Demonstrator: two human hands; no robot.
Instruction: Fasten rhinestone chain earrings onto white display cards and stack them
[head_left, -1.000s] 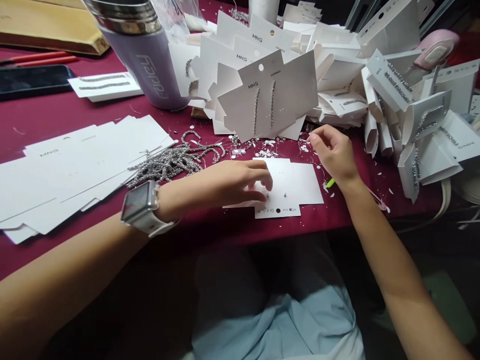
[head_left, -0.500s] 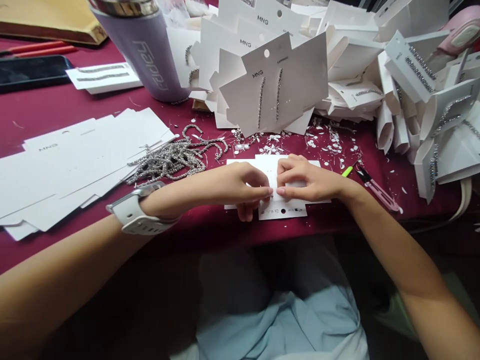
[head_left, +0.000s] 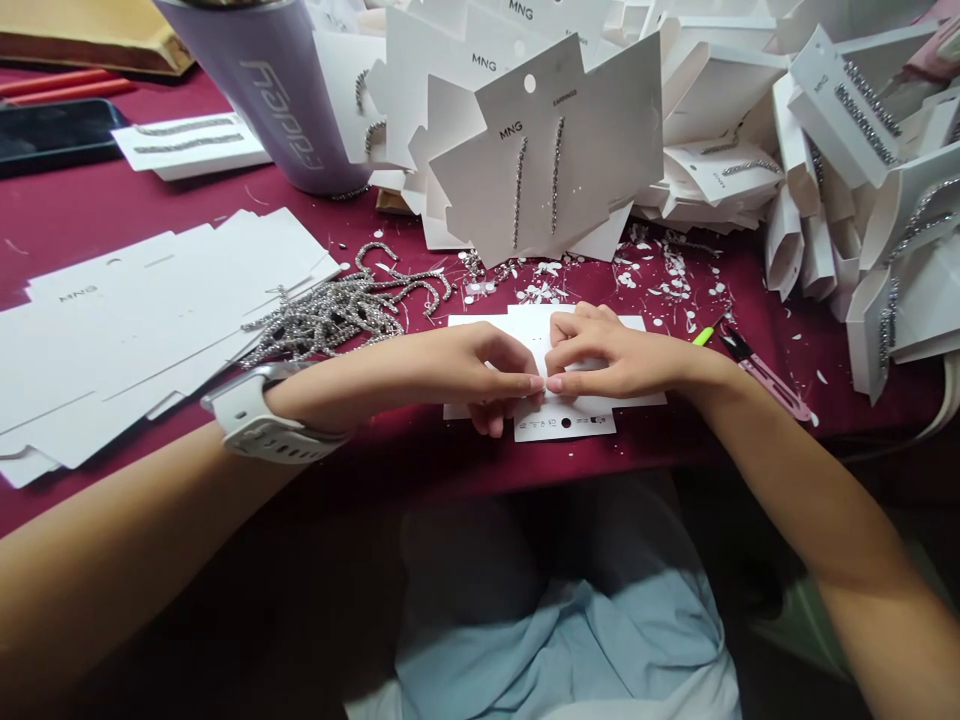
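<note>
A white earring card (head_left: 574, 425) lies face down at the near edge of the dark red table (head_left: 112, 210). My left hand (head_left: 480, 370) and my right hand (head_left: 607, 355) rest on it, fingertips pinched together and meeting at the card's middle. What they pinch is too small to make out. A heap of loose rhinestone earrings (head_left: 337, 310) lies just left of my left hand. A finished card (head_left: 547, 160) with two rhinestone strips leans upright behind the hands.
Blank flat cards (head_left: 142, 320) are stacked at the left. A lilac tumbler (head_left: 277, 90) stands at the back, a phone (head_left: 52, 130) far left. Finished cards (head_left: 847, 170) are piled at the back right. Pink snips (head_left: 765, 370) lie right of my right hand.
My right hand came back from the paper scraps behind the card and joined my left hand on the card. Since then both hands have barely moved.
</note>
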